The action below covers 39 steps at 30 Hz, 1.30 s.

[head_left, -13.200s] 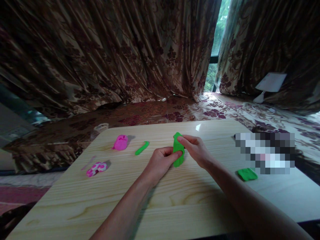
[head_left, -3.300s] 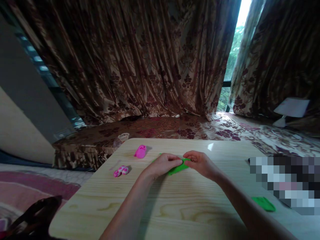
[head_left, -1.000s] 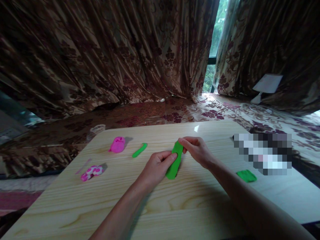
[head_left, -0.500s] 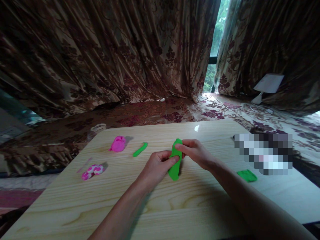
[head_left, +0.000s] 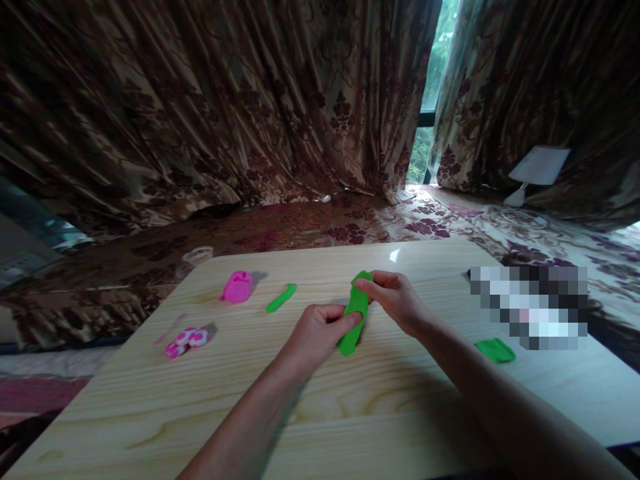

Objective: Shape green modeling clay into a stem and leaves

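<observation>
A long, flattened strip of green modelling clay (head_left: 356, 313) is held between both hands above the table. My left hand (head_left: 323, 333) pinches it near the middle, thumb on top. At its far end, my right hand (head_left: 393, 297) grips it between thumb and fingers; some fingertips are hidden behind the clay. To the left lies a thin green clay roll (head_left: 281, 298). Farther left is a pink clay lump (head_left: 237, 287), with a pink-and-white spotted clay piece (head_left: 186, 342) nearer me. A flat green clay piece (head_left: 495, 350) rests right of my right forearm.
The pale wooden table (head_left: 225, 393) has rounded far corners. A blurred-out object (head_left: 530, 307) lies at its right edge. Behind it, a patterned cloth-covered ledge (head_left: 425, 227) carries a white lamp (head_left: 540, 165). Patterned curtains (head_left: 300, 100) hang beyond.
The far end of the green clay strip and my right hand have shifted slightly up and to the right. My left hand keeps its pinch in nearly the same place.
</observation>
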{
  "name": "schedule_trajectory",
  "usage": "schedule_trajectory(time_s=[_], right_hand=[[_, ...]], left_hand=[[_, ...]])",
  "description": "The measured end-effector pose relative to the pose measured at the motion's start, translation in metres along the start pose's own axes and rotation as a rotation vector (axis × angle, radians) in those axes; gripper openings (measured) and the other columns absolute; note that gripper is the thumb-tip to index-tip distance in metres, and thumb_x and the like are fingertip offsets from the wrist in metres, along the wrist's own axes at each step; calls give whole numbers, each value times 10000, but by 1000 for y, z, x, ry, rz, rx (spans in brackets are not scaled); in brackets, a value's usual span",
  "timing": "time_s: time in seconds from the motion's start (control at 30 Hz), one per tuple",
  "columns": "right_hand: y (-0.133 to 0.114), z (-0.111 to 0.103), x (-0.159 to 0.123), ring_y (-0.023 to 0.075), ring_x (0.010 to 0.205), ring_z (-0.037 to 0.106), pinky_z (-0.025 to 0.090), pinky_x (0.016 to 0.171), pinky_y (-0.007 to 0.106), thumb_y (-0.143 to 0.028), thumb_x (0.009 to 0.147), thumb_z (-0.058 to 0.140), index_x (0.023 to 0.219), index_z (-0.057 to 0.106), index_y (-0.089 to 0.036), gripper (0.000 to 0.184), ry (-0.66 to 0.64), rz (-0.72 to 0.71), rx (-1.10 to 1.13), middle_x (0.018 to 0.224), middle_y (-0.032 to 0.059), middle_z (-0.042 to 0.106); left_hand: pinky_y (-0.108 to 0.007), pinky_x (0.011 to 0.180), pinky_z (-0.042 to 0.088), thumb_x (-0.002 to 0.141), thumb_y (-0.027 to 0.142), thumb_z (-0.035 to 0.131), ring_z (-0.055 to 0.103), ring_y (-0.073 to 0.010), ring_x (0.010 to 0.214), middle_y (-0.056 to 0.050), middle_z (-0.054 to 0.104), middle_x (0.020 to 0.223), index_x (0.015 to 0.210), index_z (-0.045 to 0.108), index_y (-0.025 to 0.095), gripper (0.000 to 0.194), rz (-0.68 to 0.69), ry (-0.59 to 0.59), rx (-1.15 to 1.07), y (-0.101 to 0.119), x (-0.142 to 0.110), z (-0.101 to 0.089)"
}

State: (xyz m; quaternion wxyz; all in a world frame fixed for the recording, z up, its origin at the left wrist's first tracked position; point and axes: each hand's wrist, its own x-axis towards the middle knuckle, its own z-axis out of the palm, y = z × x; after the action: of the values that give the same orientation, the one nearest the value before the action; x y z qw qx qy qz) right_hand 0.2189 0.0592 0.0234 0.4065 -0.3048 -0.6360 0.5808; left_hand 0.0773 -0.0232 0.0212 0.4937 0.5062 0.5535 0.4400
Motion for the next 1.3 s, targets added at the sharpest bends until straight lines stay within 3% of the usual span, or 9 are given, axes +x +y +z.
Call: schedule_trajectory(time_s=[0.13, 0.27, 0.43, 0.73, 0.9, 1.0, 1.07, 1.2, 1.3], right_hand=[[2, -1, 0, 122, 592, 514, 421, 605, 270, -530, 799, 528, 871, 661, -149, 410, -86, 74, 225, 659, 11, 579], [2, 0, -2, 121, 616, 515, 412, 617, 265, -472, 778, 591, 860, 681, -136, 358, -181, 114, 131, 670, 18, 590], [0, -1, -1, 110, 637, 516, 403, 627, 251, -380, 736, 651, 774, 681, -145, 240, -34, 37, 103, 685, 1, 614], [-3, -4, 3, 109, 585, 514, 412, 559, 240, -406, 738, 652, 915, 682, -148, 314, 102, 19, 148, 676, 7, 605], [5, -1, 5, 169, 759, 615, 475, 736, 306, -560, 818, 478, 1035, 621, -160, 477, -42, 169, 521, 895, 83, 665], [9, 4, 2, 201, 818, 620, 473, 761, 329, -630, 836, 356, 928, 660, -122, 600, -250, 276, 506, 871, 116, 674], [9, 8, -1, 194, 822, 611, 462, 779, 327, -607, 838, 389, 875, 676, -129, 559, -307, 240, 431, 826, 92, 675], [6, 11, -4, 143, 727, 573, 438, 767, 291, -412, 781, 611, 778, 686, -146, 276, -124, 51, 232, 723, 16, 647], [4, 10, -4, 131, 680, 553, 438, 732, 289, -381, 781, 611, 716, 674, -135, 262, -59, 38, 189, 672, 5, 621]], left_hand=[[-239, 529, 308, 715, 391, 635, 445, -109, 522, -2, 581, 559, 691, 706, 127, 275, 0, 58, 0, 1, 1, -1], [-238, 559, 327, 723, 396, 634, 476, -119, 566, -14, 622, 622, 787, 723, 144, 275, 12, 88, -14, 1, 2, -3], [-237, 543, 328, 716, 395, 633, 474, -119, 544, -13, 610, 594, 690, 699, 135, 270, -4, 46, -10, -1, 1, -1], [-227, 499, 302, 717, 399, 631, 442, -100, 504, 9, 554, 549, 630, 661, 131, 284, -45, 54, 11, 0, 1, -1], [-233, 552, 358, 723, 419, 635, 489, -117, 565, -3, 604, 616, 729, 690, 142, 283, 43, 103, -66, 0, 1, -3], [-250, 611, 388, 746, 429, 615, 530, -141, 645, -31, 650, 718, 855, 705, 139, 323, 115, 125, -107, 1, 1, -5], [-256, 616, 390, 753, 429, 609, 539, -146, 655, -44, 661, 744, 886, 706, 136, 337, 120, 125, -110, 1, 2, -5], [-242, 571, 368, 740, 407, 631, 518, -128, 605, -39, 652, 702, 821, 706, 133, 295, 56, 93, -70, 0, 2, -4], [-236, 560, 356, 744, 394, 631, 503, -117, 589, -33, 641, 680, 805, 705, 130, 281, 23, 88, -67, -1, 3, -3]])
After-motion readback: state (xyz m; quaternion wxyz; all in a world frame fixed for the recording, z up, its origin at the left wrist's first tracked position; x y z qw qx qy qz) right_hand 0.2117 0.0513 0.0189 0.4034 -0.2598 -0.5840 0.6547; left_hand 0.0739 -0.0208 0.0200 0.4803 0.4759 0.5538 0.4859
